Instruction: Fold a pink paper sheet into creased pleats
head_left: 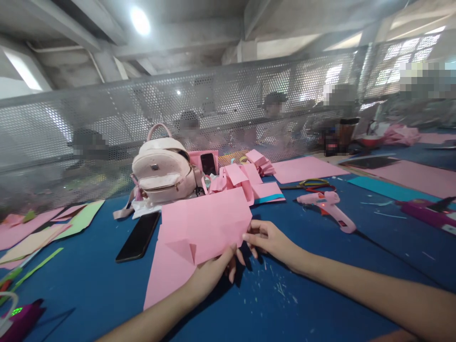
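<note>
A folded pink paper [210,223] with creases is held up over the blue table in the middle of the head view. My left hand [217,268] grips its lower edge, thumb in front and fingers behind. At its right corner, my right hand [265,237] pinches the paper between thumb and fingers. Another pink sheet [167,275] lies beneath, at the lower left. To the right of my right hand rests a pink glue gun [331,206], with scissors [313,183] just behind it.
A white backpack [164,168] stands behind the paper, and a black phone [138,237] lies left of it. Coloured sheets [81,218] are at the left. A perforated metal screen [228,104] crosses the back, with people beyond. A purple tool [427,211] lies far right.
</note>
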The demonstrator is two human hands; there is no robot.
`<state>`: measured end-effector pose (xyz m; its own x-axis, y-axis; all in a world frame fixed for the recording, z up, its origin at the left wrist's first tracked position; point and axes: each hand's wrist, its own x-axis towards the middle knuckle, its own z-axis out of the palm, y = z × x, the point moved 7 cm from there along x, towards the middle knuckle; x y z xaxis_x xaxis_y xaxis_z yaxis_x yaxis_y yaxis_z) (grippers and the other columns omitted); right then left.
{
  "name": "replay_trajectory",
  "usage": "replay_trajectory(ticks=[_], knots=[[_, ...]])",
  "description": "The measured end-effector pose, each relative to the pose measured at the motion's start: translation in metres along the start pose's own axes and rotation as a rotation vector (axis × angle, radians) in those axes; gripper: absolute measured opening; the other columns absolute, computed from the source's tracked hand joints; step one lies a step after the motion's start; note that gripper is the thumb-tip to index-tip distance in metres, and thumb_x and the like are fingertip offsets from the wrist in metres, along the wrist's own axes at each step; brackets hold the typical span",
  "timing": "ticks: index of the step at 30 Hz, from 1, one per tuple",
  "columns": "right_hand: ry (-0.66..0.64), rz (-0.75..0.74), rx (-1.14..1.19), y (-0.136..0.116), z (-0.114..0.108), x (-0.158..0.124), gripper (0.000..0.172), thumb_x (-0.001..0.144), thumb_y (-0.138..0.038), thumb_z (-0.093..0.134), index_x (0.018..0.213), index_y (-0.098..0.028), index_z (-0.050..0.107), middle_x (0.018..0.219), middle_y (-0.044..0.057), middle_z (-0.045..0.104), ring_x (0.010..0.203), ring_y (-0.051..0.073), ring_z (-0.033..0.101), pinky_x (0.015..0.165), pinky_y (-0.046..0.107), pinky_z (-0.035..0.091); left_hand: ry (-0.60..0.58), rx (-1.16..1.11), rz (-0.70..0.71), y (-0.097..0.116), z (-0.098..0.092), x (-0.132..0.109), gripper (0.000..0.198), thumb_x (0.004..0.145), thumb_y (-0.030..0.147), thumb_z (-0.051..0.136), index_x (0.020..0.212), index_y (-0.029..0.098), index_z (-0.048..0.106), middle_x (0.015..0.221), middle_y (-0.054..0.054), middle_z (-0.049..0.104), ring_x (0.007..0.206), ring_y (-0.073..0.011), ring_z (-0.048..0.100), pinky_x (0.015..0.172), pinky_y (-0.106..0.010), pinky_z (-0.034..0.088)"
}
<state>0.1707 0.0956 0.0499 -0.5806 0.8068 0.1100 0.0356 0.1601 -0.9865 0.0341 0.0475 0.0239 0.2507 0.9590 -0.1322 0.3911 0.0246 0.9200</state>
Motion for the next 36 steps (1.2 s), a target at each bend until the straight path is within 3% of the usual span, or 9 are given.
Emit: replay_trajectory(ticks=[7, 12, 18, 25, 27, 31, 36], knots=[[-0.124, 0.009, -0.018, 0.001, 0.014, -0.001, 0.042, 0.082, -0.055, 0.070, 0.084, -0.013, 0.065, 0.070, 0.005, 0.070, 0.047, 0.010, 0.055, 0.046, 0.023, 0.040, -0.003, 0.046, 0.025, 0.004, -0.001, -0.002, 0.072, 0.094, 0.072, 0.030, 0.044, 0.024, 0.047, 0.053, 0.000, 0.057, 0.066, -0.0179, 0.060, 0.089, -0.027, 0.042], [-0.126, -0.003, -0.004, 0.000, 0.014, 0.001, 0.041, 0.083, -0.055, 0.069, 0.082, -0.014, 0.065, 0.068, 0.004, 0.069, 0.050, 0.011, 0.056, 0.051, 0.024, 0.044, -0.003, 0.042, 0.038, 0.002, 0.000, 0.000, 0.071, 0.096, 0.070, 0.030, 0.043, 0.024, 0.046, 0.052, 0.000, 0.055, 0.065, -0.0174, 0.060, 0.090, -0.027, 0.042], [-0.092, 0.013, 0.020, 0.003, 0.010, -0.001, 0.042, 0.090, -0.056, 0.059, 0.083, -0.015, 0.061, 0.068, 0.003, 0.067, 0.049, 0.010, 0.056, 0.042, 0.021, 0.031, 0.000, 0.005, 0.042, -0.002, 0.000, 0.005, 0.072, 0.096, 0.070, 0.027, 0.044, 0.024, 0.046, 0.051, 0.000, 0.054, 0.063, -0.0177, 0.059, 0.086, -0.029, 0.044], [-0.124, -0.009, -0.015, -0.001, 0.014, 0.001, 0.042, 0.083, -0.056, 0.069, 0.086, -0.014, 0.064, 0.068, 0.004, 0.068, 0.050, 0.011, 0.056, 0.049, 0.024, 0.043, -0.016, -0.055, 0.070, 0.003, 0.002, 0.000, 0.072, 0.096, 0.071, 0.034, 0.043, 0.023, 0.047, 0.051, 0.000, 0.055, 0.062, -0.0164, 0.058, 0.088, -0.028, 0.044], [-0.108, -0.019, -0.027, -0.002, 0.010, 0.003, 0.042, 0.082, -0.057, 0.069, 0.085, -0.015, 0.064, 0.068, 0.003, 0.067, 0.050, 0.012, 0.057, 0.051, 0.026, 0.045, -0.009, -0.097, 0.087, 0.005, 0.002, 0.000, 0.069, 0.095, 0.070, 0.037, 0.047, 0.022, 0.051, 0.049, 0.000, 0.053, 0.059, -0.0153, 0.055, 0.083, -0.027, 0.046], [0.010, -0.047, -0.049, -0.002, -0.013, 0.009, 0.041, 0.081, -0.056, 0.070, 0.084, -0.017, 0.059, 0.067, -0.001, 0.061, 0.051, 0.012, 0.057, 0.052, 0.026, 0.044, 0.030, -0.230, 0.151, 0.010, -0.002, 0.005, 0.066, 0.095, 0.072, 0.033, 0.078, 0.018, 0.067, 0.045, 0.003, 0.049, 0.046, -0.0140, 0.049, 0.057, -0.026, 0.044], [0.101, -0.077, -0.079, -0.005, -0.040, 0.013, 0.040, 0.081, -0.056, 0.070, 0.083, -0.018, 0.056, 0.064, -0.003, 0.057, 0.052, 0.012, 0.055, 0.052, 0.026, 0.041, 0.113, -0.361, 0.242, 0.011, -0.017, 0.012, 0.067, 0.093, 0.073, 0.037, 0.078, 0.014, 0.065, 0.041, 0.002, 0.049, 0.038, -0.0124, 0.045, 0.045, -0.024, 0.039]])
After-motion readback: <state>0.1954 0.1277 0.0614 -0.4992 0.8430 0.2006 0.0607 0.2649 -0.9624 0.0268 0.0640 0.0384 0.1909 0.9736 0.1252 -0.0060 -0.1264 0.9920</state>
